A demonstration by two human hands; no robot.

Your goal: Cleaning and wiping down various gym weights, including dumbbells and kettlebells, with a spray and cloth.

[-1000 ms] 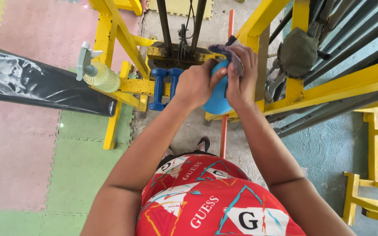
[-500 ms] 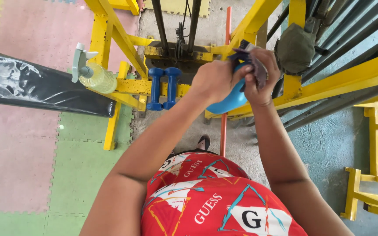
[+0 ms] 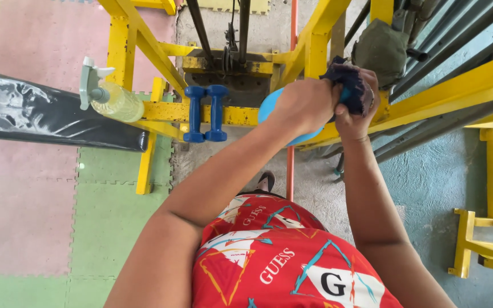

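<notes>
My left hand [image 3: 306, 104] grips a light blue dumbbell [image 3: 270, 107], whose round end shows to the left of and below the hand. My right hand [image 3: 356, 108] holds a dark blue cloth [image 3: 350, 85] pressed against the dumbbell's other end, which is hidden. Both hands are raised in front of a yellow metal gym frame [image 3: 315, 51]. Two small dark blue dumbbells [image 3: 205, 113] rest on a yellow crossbar to the left of my hands.
A spray bottle [image 3: 109, 97] of yellowish liquid stands on the frame at the left, above a black padded bench [image 3: 41, 117]. Pink and green foam mats [image 3: 41, 217] cover the floor on the left. A green bag [image 3: 380, 48] hangs upper right; more yellow frame [image 3: 489, 228] stands at the right.
Both hands with the light blue dumbbell and cloth have shifted to the right and slightly up. The cloth now wraps the dumbbell's right end.
</notes>
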